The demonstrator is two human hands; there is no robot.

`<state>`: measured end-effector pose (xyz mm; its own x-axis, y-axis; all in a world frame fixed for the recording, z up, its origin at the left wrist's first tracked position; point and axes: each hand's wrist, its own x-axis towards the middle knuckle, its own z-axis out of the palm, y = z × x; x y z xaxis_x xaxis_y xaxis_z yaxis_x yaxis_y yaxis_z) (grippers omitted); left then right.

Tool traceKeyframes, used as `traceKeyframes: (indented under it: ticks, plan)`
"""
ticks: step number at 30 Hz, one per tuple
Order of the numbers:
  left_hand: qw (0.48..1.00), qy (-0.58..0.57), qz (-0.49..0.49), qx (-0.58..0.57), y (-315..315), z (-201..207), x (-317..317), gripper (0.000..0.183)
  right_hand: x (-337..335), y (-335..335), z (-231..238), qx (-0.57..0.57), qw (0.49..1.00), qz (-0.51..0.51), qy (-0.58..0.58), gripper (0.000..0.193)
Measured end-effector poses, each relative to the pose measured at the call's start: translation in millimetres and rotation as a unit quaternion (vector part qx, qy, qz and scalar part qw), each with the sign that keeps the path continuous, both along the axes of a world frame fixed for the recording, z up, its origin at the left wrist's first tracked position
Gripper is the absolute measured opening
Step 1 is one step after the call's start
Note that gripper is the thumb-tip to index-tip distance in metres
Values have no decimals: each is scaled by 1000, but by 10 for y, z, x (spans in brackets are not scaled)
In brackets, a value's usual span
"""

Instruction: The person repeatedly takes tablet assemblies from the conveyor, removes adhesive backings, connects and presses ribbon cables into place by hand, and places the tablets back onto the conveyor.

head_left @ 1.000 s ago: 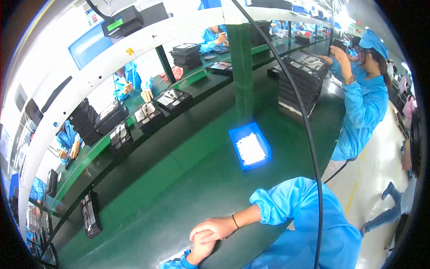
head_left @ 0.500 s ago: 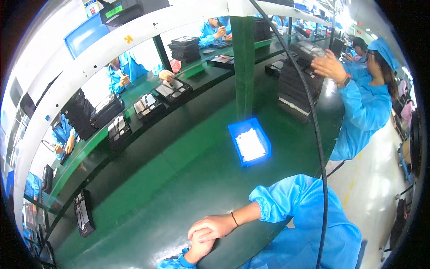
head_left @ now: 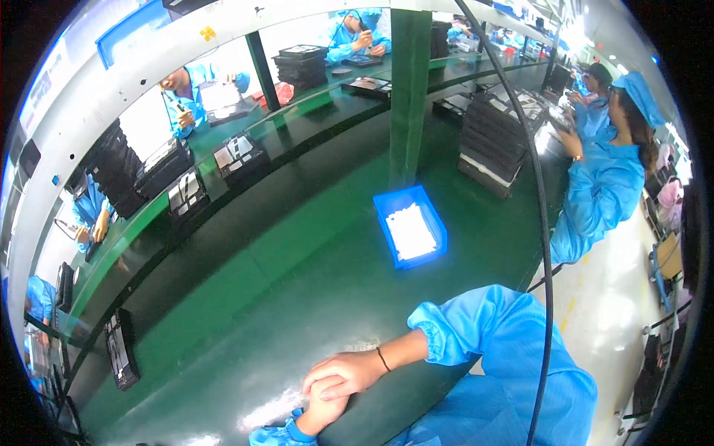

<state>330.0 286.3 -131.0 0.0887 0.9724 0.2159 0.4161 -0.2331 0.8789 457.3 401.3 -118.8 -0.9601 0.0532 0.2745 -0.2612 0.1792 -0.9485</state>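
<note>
My right hand (head_left: 351, 372), with a dark band at its wrist, lies over my left hand (head_left: 321, 410) near the front edge of the green table (head_left: 282, 312). Its fingers wrap across the back of the left one. The left hand's fingers are hidden beneath, so their pose does not show. Neither hand touches any part or tool. Farther off, nearest to my right forearm, stands a blue plastic bin (head_left: 441, 251) holding small white pieces (head_left: 410, 232).
A tall stack of black trays (head_left: 491, 141) stands at the back right, beside a co-worker (head_left: 613, 167) in blue. Black trays with devices (head_left: 242, 156) line the far belt. A green post (head_left: 407, 97) and a hanging black cable (head_left: 547, 245) cross the view.
The view shifts slightly; my hands stay clasped. The co-worker at right has lowered the raised item and moved it rightward off the stack. A person across has lifted a tray off the belt.
</note>
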Motion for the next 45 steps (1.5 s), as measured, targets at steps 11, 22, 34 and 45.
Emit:
traceKeyframes:
  ticks: [11,22,34,45]
  plan:
    - [1000,-5,1,-20,-32,-62,10,9,31,6,-6,1,1000,-2,-1,41]
    - [1000,-16,-4,-24,-9,-7,42,8,37,3,-17,7,1000,-16,16,39]
    - [1000,-11,2,-13,14,-7,72,11,48,25,-24,20,999,-34,31,38]
    - [1000,-14,2,-9,24,32,82,7,58,36,4,16,999,-32,31,38]
